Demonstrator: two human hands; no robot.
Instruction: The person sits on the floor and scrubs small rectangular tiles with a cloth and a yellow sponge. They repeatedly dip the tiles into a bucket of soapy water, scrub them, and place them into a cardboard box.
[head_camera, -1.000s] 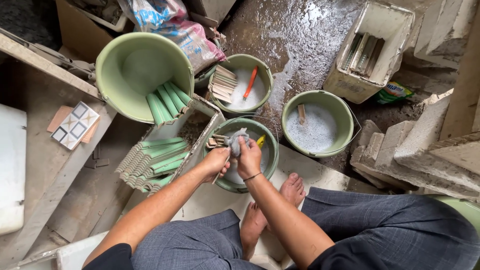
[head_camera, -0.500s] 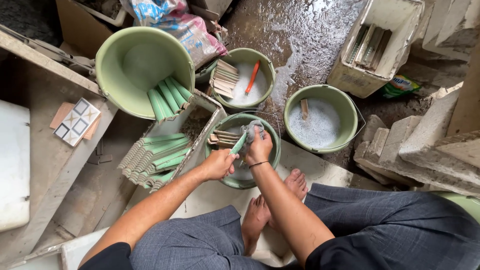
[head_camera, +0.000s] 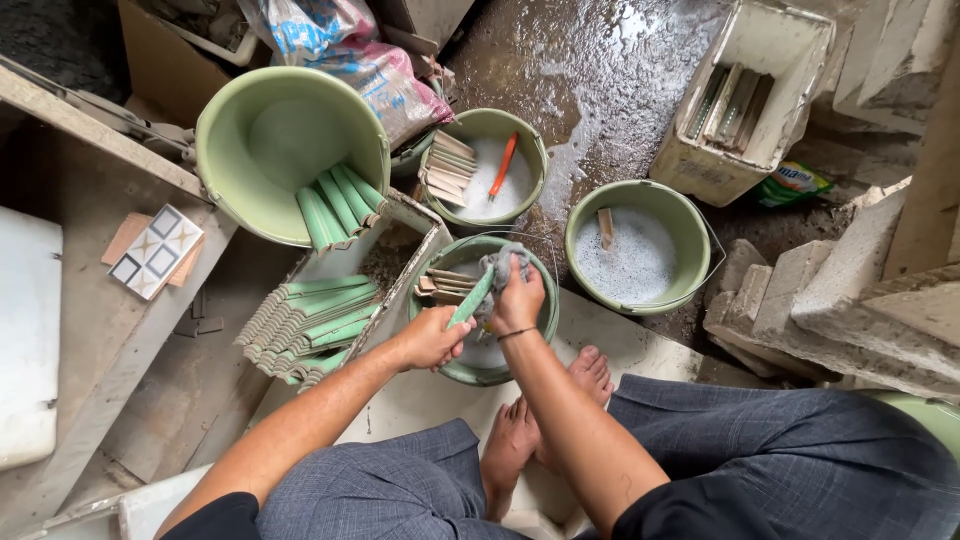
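Buckets of soapy water ringed the seated person, within reach. Left hand gripped a green tile strip over the nearest bucket, catching drips, while right hand clutched a grey rag against it.

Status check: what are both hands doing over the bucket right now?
Left hand grips green tile. Right hand presses grey rag on it. Over bucket, nothing blocking.

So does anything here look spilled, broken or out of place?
Yes: the large green bucket lies tipped on its side with green tiles sliding out, and the floor by the buckets is wet and puddled.
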